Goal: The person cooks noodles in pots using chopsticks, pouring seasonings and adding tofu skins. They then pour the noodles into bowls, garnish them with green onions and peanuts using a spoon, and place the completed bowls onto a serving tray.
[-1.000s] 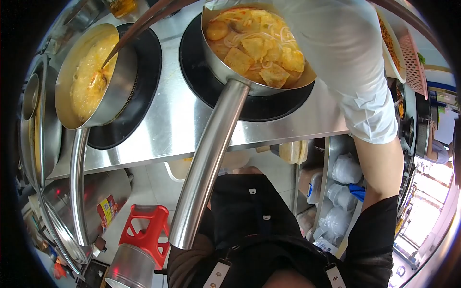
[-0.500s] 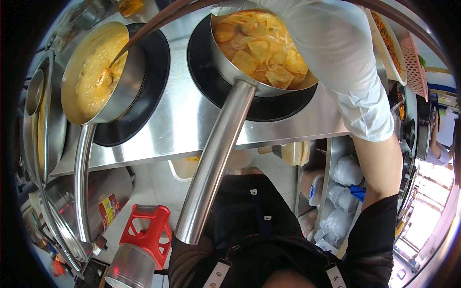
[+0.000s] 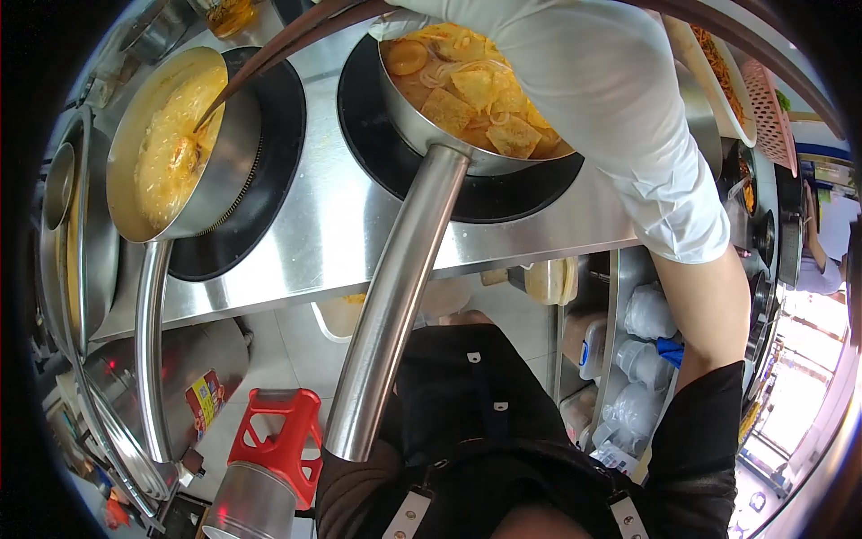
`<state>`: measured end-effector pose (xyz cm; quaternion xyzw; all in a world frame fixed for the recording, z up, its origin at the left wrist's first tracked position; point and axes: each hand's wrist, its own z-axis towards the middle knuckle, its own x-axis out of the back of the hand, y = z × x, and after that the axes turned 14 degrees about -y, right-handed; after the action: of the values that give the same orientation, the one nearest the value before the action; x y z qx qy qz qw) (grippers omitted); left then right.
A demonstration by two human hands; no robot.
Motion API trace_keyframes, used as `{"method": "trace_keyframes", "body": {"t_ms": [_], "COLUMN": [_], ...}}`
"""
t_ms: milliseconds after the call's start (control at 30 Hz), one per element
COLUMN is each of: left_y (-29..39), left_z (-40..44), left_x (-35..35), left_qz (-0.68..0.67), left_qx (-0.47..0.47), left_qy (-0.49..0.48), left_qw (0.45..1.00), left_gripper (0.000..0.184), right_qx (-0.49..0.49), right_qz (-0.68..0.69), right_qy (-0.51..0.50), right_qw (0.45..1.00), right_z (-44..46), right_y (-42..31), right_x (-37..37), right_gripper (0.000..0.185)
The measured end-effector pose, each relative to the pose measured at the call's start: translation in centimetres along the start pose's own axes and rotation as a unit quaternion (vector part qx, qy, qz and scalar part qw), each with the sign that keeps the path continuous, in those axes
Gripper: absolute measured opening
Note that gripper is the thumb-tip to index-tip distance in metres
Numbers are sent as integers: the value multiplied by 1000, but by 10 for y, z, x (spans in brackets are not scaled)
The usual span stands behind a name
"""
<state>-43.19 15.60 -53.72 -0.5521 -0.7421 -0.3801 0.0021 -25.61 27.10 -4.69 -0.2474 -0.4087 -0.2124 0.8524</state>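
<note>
My right hand (image 3: 476, 13), in a white glove with a long white sleeve cover, reaches across the top edge, partly cut off. Its fingers are closed round long dark brown chopsticks (image 3: 296, 40). Their tips dip into the bubbling yellow broth (image 3: 171, 148) of the left saucepan (image 3: 224, 175), touching or close to an orange-brown piece there. Below my gloved forearm, a second saucepan (image 3: 409, 121) holds orange soup with noodles, fried tofu-like squares (image 3: 446, 110) and a round brown item (image 3: 406, 58). My left hand is out of view; only a dark sleeve shows low down.
Both saucepans sit on black round hobs (image 3: 292, 108) in a steel counter (image 3: 314, 216), their long handles (image 3: 395, 305) jutting over its front edge. A red plastic stool (image 3: 277, 431) stands below. Shelves with plastic tubs (image 3: 642, 359) are at right. Another person (image 3: 817, 260) is at the far right.
The view has shifted slightly, so the pans sit a little further left. The chopstick tips stay in the left saucepan, where the broth's surface looks different.
</note>
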Motion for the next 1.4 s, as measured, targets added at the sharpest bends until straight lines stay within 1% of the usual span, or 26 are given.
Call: {"method": "trace_keyframes", "body": {"t_ms": [167, 233, 267, 300, 333, 367, 433, 467, 533, 567, 600, 667, 733, 767, 833, 967, 1000, 1033, 1067, 1100, 1167, 1200, 1233, 1267, 1333, 1400], "left_y": [-5, -10, -13, -17, -20, -25, -36, -43, -61, -71, -62, -25, -19, -29, -19, 54, 80, 91, 116, 126, 142, 135, 138, 138, 148, 145], "left_z": [-3, -8, -12, -18, -25, -34, -57, -73, -105, -121, -144, -220, -272, -294, -347, -418, -425, -420, -411, -396, -357, -326, -308, -295, -283, -284], "left_x": [1, 2, 2, 3, 4, 5, 7, 7, 12, 16, 38, 90, 106, 111, 143, 237, 267, 298, 324, 356, 401, 425, 444, 458, 470, 477], "left_qz": [-71, -124, -177, -218, -287, -356, -505, -580, -676, -714, -711, -674, -651, -665, -660, -619, -556, -511, -513, -472, -480, -392, -303, -291, -275, -265], "left_qx": [-5, -12, -22, -29, -44, -60, -102, -135, -191, -222, -228, -45, -58, -84, -105, -225, -258, -264, -288, -295, -285, -281, -224, -185, -125, -138], "left_qy": [11, 16, 21, 27, 31, 35, 45, 50, 65, 66, 81, 58, 136, 136, 136, 125, 150, 146, 193, 184, 224, 276, 309, 274, 275, 304], "left_qw": [997, 992, 984, 975, 956, 932, 856, 802, 709, 661, 660, 735, 745, 729, 732, 742, 776, 805, 785, 810, 799, 831, 873, 897, 913, 905], "left_gripper": [23, 23, 23, 23, 22, 22, 22, 22, 22, 22, 22, 16, 17, 19, 20, 28, 40, 44, 44, 37, 23, 21, 24, 32, 38, 40], "right_qx": [-15, 57, 57, -41, -133, -128, -191, -238, -159, -213, -229, -261, -274, -274, -286, -287, -296, -307, -319, -313, -299, -288, -286, -288, -312, -315], "right_qz": [11, -135, -133, 99, 324, 328, 459, 411, 317, 376, 373, 323, 381, 399, 402, 415, 410, 406, 402, 410, 392, 376, 368, 366, 345, 339], "right_qy": [-13, 61, 63, 36, 6, 7, -60, 21, -18, 37, 20, -24, 1, -1, -1, 4, 6, 6, 6, 29, 41, 49, 56, 59, 51, 47], "right_qw": [1000, 987, 988, 994, 937, 936, 866, 880, 935, 901, 899, 909, 883, 875, 870, 863, 863, 861, 858, 856, 869, 879, 883, 883, 884, 885], "right_z": [2, 5, 5, 5, 5, 8, 18, 21, 20, 26, 29, 40, 45, 51, 56, 57, 56, 57, 57, 56, 53, 53, 53, 52, 49, 48], "right_y": [-2, -3, -7, -12, -18, -23, -34, -42, -22, -27, -28, -38, -41, -44, -47, -52, -52, -55, -58, -61, -64, -66, -70, -72, -75, -75], "right_x": [-2, -5, -5, -4, -1, 6, 23, 3, -11, -20, -20, -11, -11, -6, -2, 16, 21, 28, 35, 40, 54, 61, 68, 72, 77, 76], "right_gripper": [16, 15, 15, 15, 16, 16, 17, 15, 20, 13, 14, 17, 17, 17, 17, 20, 19, 19, 19, 18, 17, 16, 16, 16, 16, 15]}}
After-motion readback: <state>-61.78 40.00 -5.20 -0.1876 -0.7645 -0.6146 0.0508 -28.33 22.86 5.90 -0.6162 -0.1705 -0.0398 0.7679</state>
